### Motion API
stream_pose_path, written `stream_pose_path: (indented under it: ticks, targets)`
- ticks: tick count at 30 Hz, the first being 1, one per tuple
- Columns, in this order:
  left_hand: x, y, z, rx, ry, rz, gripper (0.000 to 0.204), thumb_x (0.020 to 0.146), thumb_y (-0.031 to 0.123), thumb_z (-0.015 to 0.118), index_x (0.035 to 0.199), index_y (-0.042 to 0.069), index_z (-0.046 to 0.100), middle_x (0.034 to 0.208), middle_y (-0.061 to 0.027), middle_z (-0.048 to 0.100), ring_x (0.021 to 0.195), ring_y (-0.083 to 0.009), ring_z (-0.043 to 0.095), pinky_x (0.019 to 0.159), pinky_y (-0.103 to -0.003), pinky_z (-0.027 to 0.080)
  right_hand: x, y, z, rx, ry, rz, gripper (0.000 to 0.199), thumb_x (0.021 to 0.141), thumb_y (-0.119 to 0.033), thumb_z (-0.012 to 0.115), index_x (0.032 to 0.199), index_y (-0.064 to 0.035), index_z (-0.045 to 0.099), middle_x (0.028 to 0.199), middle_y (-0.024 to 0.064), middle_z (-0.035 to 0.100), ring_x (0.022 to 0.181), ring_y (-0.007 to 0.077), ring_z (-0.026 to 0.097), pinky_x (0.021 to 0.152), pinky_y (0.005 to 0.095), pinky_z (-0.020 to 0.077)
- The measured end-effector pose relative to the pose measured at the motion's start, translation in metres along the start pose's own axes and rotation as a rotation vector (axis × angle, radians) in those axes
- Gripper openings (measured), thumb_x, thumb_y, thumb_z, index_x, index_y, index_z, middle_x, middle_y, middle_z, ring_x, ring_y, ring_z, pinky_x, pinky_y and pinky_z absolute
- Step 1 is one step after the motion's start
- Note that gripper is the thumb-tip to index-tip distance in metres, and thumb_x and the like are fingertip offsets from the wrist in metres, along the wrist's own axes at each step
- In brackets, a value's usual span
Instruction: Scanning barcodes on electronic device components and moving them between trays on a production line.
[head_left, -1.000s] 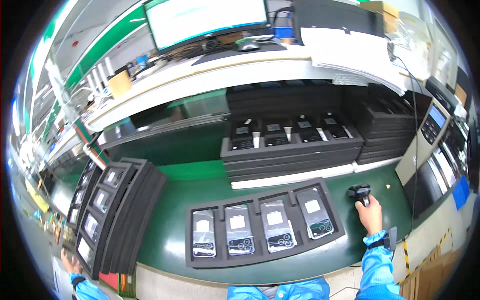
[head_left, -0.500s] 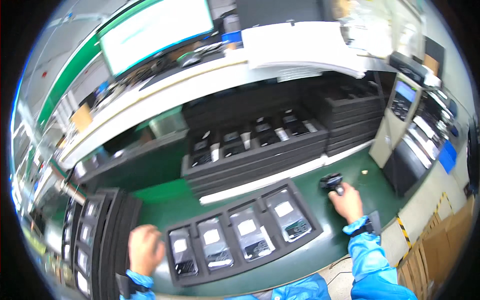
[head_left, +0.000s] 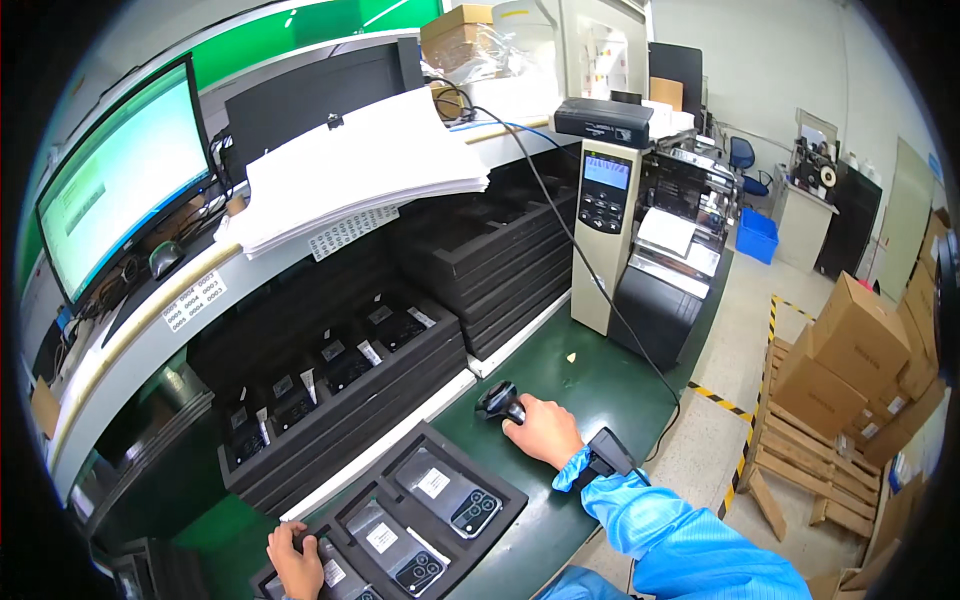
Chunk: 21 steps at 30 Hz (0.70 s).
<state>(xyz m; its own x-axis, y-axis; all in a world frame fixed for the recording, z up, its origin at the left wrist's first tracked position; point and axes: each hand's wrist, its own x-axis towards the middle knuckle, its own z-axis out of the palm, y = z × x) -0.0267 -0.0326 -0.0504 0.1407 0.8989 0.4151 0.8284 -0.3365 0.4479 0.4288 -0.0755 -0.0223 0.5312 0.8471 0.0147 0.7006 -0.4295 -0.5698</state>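
Note:
In my right hand (head_left: 545,432) is a black handheld barcode scanner (head_left: 500,401), held over the green bench beside a black foam tray (head_left: 505,517). My left hand (head_left: 297,565) is at the tray's far left edge, fingers curled with thumb and forefinger about the rim. In the tray's slots lie several phone-shaped pieces (head_left: 446,491) with round camera rings, each bearing a white label. The lower left of the tray runs out of view and is partly hidden by my left hand.
Behind stand stacked foam trays (head_left: 345,400) with similar pieces. A label printer (head_left: 640,235) with a dangling black cable stands to the right. Papers (head_left: 360,165) and a monitor (head_left: 125,180) occupy the shelf above. Cartons (head_left: 855,325) rest on a wooden pallet (head_left: 815,460) at right.
The view has swung to the right. My left hand has come from beside the tray onto its edge. The scanner is still in my right hand, now closer to the tray.

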Motion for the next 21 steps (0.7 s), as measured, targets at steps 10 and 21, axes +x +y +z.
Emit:
stream_pose_path:
  ticks: [10, 21]
  targets:
    - [0.006, 0.019, 0.011, 0.188, 0.015, 0.015, 0.038, 0.073, 0.032, 0.074, 0.097, 0.004, 0.066, 0.102, -0.0126, 0.061, 0.101, -0.0336, 0.055, 0.09, -0.045, 0.041, 0.028, 0.012, -0.021, 0.447, 0.652, -0.302, 0.072, 0.084, -0.038, 0.076, 0.142, -0.0045, 0.049, 0.107, 0.0138, 0.063, 0.089, 0.0297, 0.065, 0.08, 0.0432, 0.0549]
    - [0.009, 0.032, 0.008, 0.148, -0.084, -0.192, 0.048, 0.066, 0.033, 0.075, 0.103, 0.005, 0.065, 0.108, -0.0139, 0.058, 0.106, -0.0351, 0.052, 0.093, -0.046, 0.039, 0.18, 0.082, -0.179, 0.908, 1.075, -0.009, 0.045, 0.098, -0.038, 0.065, 0.073, -0.0009, 0.068, 0.06, 0.0092, 0.063, 0.051, 0.0211, 0.058, 0.051, 0.0384, 0.0426]
